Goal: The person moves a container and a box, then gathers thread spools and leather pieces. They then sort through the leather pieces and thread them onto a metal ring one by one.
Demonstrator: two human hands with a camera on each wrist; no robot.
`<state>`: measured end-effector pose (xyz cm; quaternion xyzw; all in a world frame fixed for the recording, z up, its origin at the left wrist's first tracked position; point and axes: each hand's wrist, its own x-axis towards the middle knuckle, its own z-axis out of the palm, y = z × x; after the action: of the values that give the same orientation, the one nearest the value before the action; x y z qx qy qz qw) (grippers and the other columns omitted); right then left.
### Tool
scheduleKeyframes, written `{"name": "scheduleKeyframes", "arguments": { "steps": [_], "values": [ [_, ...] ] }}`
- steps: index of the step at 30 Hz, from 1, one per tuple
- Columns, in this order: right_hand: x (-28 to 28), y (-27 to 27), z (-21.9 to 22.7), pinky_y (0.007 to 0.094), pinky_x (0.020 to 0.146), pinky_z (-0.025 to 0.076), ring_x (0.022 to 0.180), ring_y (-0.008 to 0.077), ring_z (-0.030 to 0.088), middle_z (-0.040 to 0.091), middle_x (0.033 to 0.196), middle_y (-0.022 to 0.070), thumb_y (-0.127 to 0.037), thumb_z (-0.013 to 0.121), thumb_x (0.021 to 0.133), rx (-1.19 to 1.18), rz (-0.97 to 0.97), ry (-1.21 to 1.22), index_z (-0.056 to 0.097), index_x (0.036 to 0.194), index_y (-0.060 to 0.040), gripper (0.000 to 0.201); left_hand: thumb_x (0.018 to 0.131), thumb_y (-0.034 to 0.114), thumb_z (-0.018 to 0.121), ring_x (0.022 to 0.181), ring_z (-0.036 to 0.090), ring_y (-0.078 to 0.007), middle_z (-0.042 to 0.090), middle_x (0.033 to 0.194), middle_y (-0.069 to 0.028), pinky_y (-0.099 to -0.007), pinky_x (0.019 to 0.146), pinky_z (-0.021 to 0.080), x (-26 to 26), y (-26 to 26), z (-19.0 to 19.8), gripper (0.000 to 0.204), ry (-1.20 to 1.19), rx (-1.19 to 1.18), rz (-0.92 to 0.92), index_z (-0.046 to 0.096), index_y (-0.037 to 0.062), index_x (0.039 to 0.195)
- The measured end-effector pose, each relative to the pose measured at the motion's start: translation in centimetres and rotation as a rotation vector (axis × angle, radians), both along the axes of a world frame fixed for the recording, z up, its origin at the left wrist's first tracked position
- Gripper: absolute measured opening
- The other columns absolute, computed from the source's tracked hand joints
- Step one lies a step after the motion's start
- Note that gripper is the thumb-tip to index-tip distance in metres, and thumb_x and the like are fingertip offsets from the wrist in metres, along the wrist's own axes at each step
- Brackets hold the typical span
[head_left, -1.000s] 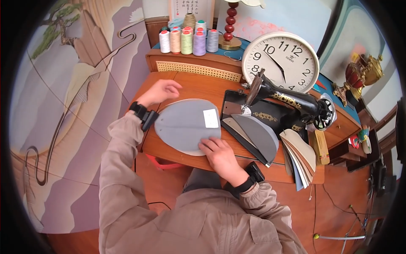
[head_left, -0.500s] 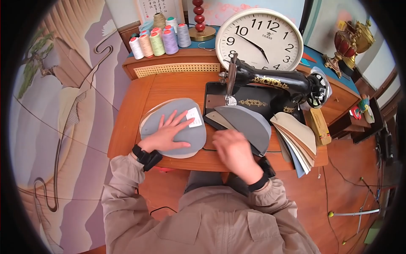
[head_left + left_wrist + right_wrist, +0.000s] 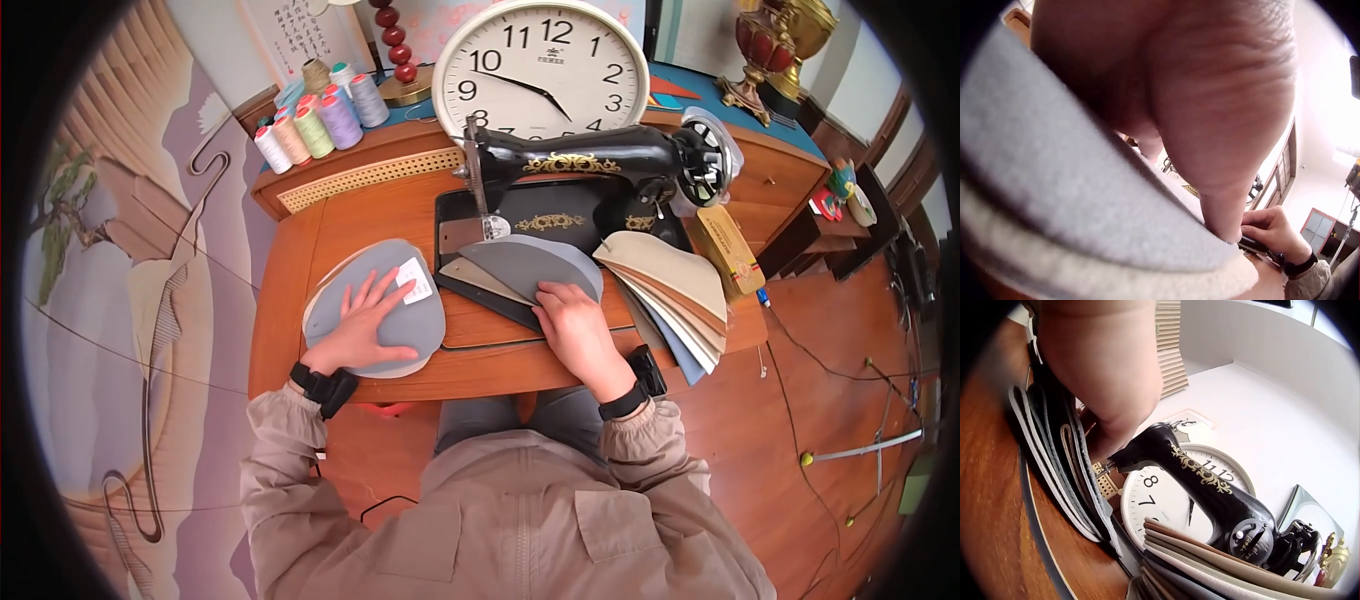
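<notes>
My left hand [image 3: 362,325] lies with spread fingers on a stack of rounded fabric pieces. On top is a grey piece [image 3: 405,325] bearing a white label [image 3: 413,279]; paler edges show beneath it, and the left wrist view shows the layers' thick, fuzzy edge. To the right, folded fabric pieces [image 3: 545,262] in grey, taupe and black lie fanned in front of the sewing machine [image 3: 590,155]. My right hand [image 3: 575,325] pinches the front edge of the dark grey folded one between thumb and curled fingers. In the right wrist view, several folded layers [image 3: 1069,469] stand beside that hand.
Another fan of folded pieces [image 3: 670,285], in beige, brown, white and blue, lies at right beside a yellow box [image 3: 728,252]. Thread spools [image 3: 315,125] and a large clock [image 3: 540,80] stand behind on the raised shelf. The wooden table's front edge [image 3: 480,385] runs close to the person.
My left hand came down from beside the stack onto the grey piece. My right hand left that stack, moved right, and took hold of the folded dark grey piece. The head view shifted.
</notes>
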<state>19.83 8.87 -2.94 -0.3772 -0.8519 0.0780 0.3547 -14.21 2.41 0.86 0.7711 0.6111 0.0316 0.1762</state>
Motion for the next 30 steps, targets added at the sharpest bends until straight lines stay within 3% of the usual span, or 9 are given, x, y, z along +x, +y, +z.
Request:
{"name": "scheduleKeyframes", "arguments": {
  "steps": [5,7,10,12,14,19,24,26,30],
  "values": [
    [1.1,-0.2,0.6,0.0395,0.083,0.054,0.095,0.0314,0.065,0.070,0.104,0.0134,-0.004,0.066,0.085,-0.011,0.024,0.042,0.068,0.096,0.0017,0.013,0.071,0.058,0.081,0.149,0.015,-0.0430,0.022,0.161,-0.0137,-0.0626,0.117,0.008,2.0,-0.1,1.6,0.101,-0.009,0.040,-0.018,0.034,0.0232,0.154],
    [1.5,-1.3,1.4,0.0389,0.080,0.054,0.090,0.0305,0.067,0.071,0.102,0.0114,-0.004,0.066,0.084,-0.029,0.019,0.095,0.068,0.094,0.0005,0.011,0.079,0.051,0.077,0.148,0.019,-0.0412,0.024,0.160,-0.0156,-0.0621,0.117,0.011,4.5,-0.2,2.2,0.091,-0.086,0.205,-0.073,0.035,0.0196,0.153],
    [2.7,-2.9,2.6,0.0377,0.075,0.055,0.085,0.0300,0.066,0.070,0.099,0.0101,-0.007,0.068,0.084,-0.083,0.142,0.069,0.068,0.091,-0.0007,0.010,0.084,0.039,0.076,0.148,0.020,-0.0396,0.026,0.160,-0.0162,-0.0584,0.119,0.013,8.1,-0.6,2.1,0.081,-0.335,0.141,-0.171,0.037,0.0160,0.152],
    [3.3,-3.0,2.1,0.0384,0.081,0.054,0.092,0.0310,0.066,0.070,0.104,0.0113,-0.008,0.071,0.082,-0.146,0.141,0.012,0.067,0.098,-0.0006,0.018,0.089,0.041,0.071,0.148,0.020,-0.0388,0.027,0.160,-0.0149,-0.0575,0.119,0.011,9.8,-1.0,1.8,0.074,-0.328,0.092,-0.201,0.039,0.0156,0.151],
    [3.5,-2.4,1.9,0.0400,0.085,0.052,0.099,0.0321,0.063,0.068,0.107,0.0137,-0.011,0.073,0.079,-0.048,0.021,0.132,0.066,0.100,-0.0002,0.024,0.092,0.045,0.066,0.148,0.020,-0.0392,0.027,0.160,-0.0138,-0.0578,0.120,0.009,10.6,-1.1,1.1,0.070,-0.078,0.065,-0.293,0.041,0.0155,0.150],
    [3.8,-2.3,1.7,0.0418,0.087,0.050,0.099,0.0342,0.061,0.066,0.105,0.0143,-0.010,0.076,0.077,-0.089,-0.141,0.075,0.065,0.105,0.0001,0.032,0.096,0.042,0.060,0.148,0.023,-0.0372,0.031,0.158,-0.0134,-0.0578,0.120,0.008,10.5,-0.8,0.7,0.060,-0.104,0.050,-0.275,0.045,0.0143,0.147],
    [3.1,-2.6,2.1,0.0413,0.082,0.050,0.091,0.0341,0.060,0.064,0.097,0.0117,-0.001,0.075,0.075,-0.282,-0.136,0.157,0.067,0.104,-0.0018,0.031,0.099,0.035,0.057,0.139,0.038,-0.0352,0.041,0.150,-0.0171,-0.0452,0.116,0.028,10.4,-0.3,0.8,0.052,-0.346,0.127,-0.108,0.048,0.0083,0.142],
    [2.9,-3.6,3.3,0.0417,0.079,0.048,0.088,0.0343,0.058,0.061,0.099,0.0122,0.006,0.068,0.072,-0.135,0.104,0.201,0.065,0.101,-0.0032,0.031,0.101,0.035,0.054,0.135,0.042,-0.0339,0.046,0.146,-0.0174,-0.0416,0.112,0.033,10.4,0.1,0.2,0.049,-0.434,0.160,-0.041,0.048,0.0064,0.141],
    [2.6,-6.0,5.9,0.0391,0.075,0.047,0.087,0.0303,0.060,0.059,0.095,0.0082,0.007,0.066,0.068,-0.014,0.234,0.162,0.066,0.096,-0.0057,0.031,0.103,0.039,0.049,0.124,0.051,-0.0372,0.057,0.131,-0.0215,-0.0404,0.106,0.040,9.9,0.6,-0.5,0.049,-0.671,0.066,0.182,0.052,-0.0004,0.134]
  ]
}}
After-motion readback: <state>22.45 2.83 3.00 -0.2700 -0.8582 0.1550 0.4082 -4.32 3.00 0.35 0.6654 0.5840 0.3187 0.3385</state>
